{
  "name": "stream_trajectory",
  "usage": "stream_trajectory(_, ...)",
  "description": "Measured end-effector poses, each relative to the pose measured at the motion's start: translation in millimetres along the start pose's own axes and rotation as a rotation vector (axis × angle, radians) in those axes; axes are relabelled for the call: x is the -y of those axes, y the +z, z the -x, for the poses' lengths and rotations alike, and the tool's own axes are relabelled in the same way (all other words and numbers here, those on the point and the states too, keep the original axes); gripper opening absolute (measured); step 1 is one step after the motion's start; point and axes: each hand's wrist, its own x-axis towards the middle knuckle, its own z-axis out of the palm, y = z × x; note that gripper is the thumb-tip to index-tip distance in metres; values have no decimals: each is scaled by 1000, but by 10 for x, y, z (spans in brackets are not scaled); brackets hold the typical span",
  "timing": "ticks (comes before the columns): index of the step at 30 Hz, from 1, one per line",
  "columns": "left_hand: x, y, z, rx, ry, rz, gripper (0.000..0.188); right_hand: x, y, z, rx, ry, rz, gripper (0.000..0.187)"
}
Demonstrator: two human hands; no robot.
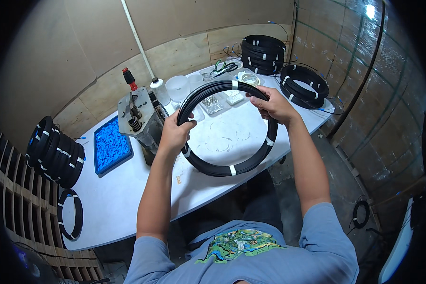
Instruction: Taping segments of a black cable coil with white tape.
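Observation:
A coil of black cable (208, 167), bound with white tape at several spots, is held up over the white table (215, 142) in front of me. My left hand (175, 130) grips its left side, thumb inside the ring and fingers wrapped round it. At its upper right, my right hand (275, 106) is closed on the same coil. The coil is tilted, its lower edge towards me. Through the ring show the tabletop and a clear tray of small metal parts (212, 104).
On the left stand a metal press (142, 118), a blue tray of small blue pieces (112, 144), stacked coils (57, 154) and a single coil (70, 215). More coils (263, 54) are piled at the back right. Scissors (225, 68) and tape rolls (249, 79) lie at the back.

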Motion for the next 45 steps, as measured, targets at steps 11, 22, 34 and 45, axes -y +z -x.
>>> stream_trajectory(11, 125, -181, 0, -40, -110, 320, 13, -349, 236, 168, -178, 17, -323, 54)
stream_trajectory(22, 231, -228, -46, -22, -161, 320, 24, -353, 299, 210, -221, 86, -326, 56)
stream_trajectory(34, 238, -59, -42, -249, 352, -447, 49, -325, 309, 226, -273, 103, -301, 54)
stream_trajectory(45, 92, 0, -3, -294, 378, -652, 39, -343, 323, 283, -252, 109, -343, 50)
